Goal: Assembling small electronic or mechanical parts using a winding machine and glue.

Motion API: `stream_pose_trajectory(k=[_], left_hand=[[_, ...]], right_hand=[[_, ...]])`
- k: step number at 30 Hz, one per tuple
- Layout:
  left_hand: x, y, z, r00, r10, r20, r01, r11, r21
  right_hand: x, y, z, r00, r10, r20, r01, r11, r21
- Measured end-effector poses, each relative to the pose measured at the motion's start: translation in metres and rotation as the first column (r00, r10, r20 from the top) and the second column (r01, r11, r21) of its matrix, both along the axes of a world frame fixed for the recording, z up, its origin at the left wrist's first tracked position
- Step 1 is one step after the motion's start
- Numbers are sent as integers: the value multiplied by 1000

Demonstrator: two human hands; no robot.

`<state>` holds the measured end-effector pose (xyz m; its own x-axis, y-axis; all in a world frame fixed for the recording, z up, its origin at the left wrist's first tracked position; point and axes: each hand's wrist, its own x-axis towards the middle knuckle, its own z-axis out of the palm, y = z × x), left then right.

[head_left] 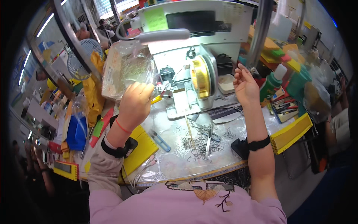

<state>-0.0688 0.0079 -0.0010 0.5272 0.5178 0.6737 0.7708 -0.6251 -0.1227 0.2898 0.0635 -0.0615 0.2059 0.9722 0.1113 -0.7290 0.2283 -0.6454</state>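
My left hand (137,99) is raised beside the left front of a white bench machine (182,109), its fingers closed in a pinch. Whatever they hold, if anything, is too small to make out. Close to those fingertips are the machine's small metal parts (162,88) and a yellow-handled piece (156,99). A large spool of golden line (201,77) stands upright on the machine. To the right of the spool, my right hand (246,85) is held up with loosely curled, parted fingers and nothing visible in them. Below the machine lies a scatter of small dark hooks (195,146).
Tweezers (209,141) and a blue cutter (161,141) lie by the hooks. A plastic-covered box (126,69) stands left, under a lamp (164,36). At right are a green bottle (272,84), a tray of pens (285,108) and a yellow pad (291,133).
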Motion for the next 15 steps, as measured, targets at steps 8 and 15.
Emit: stream_pose_trajectory(k=[8,15], left_hand=[[-8,19,-22,995,11,98,-9,1000,-16],[-13,25,-31,985,-75,153,84,995,-50]], right_hand=[[-5,1,2,1000,-10,15,10,1000,28],[-6,-20,10,975,-213,-66,203,971,-127]])
